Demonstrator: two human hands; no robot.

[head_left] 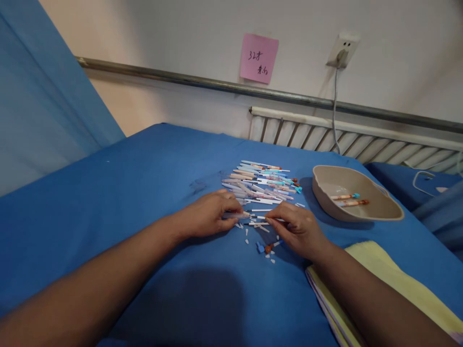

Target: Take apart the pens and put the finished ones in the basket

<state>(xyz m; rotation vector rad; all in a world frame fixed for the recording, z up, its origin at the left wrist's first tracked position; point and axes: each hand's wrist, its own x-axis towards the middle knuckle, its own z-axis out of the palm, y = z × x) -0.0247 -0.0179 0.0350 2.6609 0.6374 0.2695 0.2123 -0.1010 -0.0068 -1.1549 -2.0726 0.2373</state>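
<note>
Between the fingers of my left hand (213, 214) is a pale, see-through pen barrel (234, 215), its open end facing right. My right hand (298, 225) pinches a thin white pen refill (259, 217), whose dark tip points left at the barrel's end. I cannot tell whether the tip has entered the barrel. Just beyond both hands lie several pen parts (249, 182) in rows, pastel barrels on the left and decorated pieces on the right. Small white plugs (247, 233) are scattered in front of the hands. Nearby rest blue and brown figure toppers (267, 248).
A beige basin (323, 195) at the right holds pen pieces (351, 203). A folded yellow cloth (383, 270) lies under my right forearm. Blue cloth (152, 178) covers the table. Behind it are a radiator (304, 127), a metal rail (202, 83) and a plugged-in cable (335, 101).
</note>
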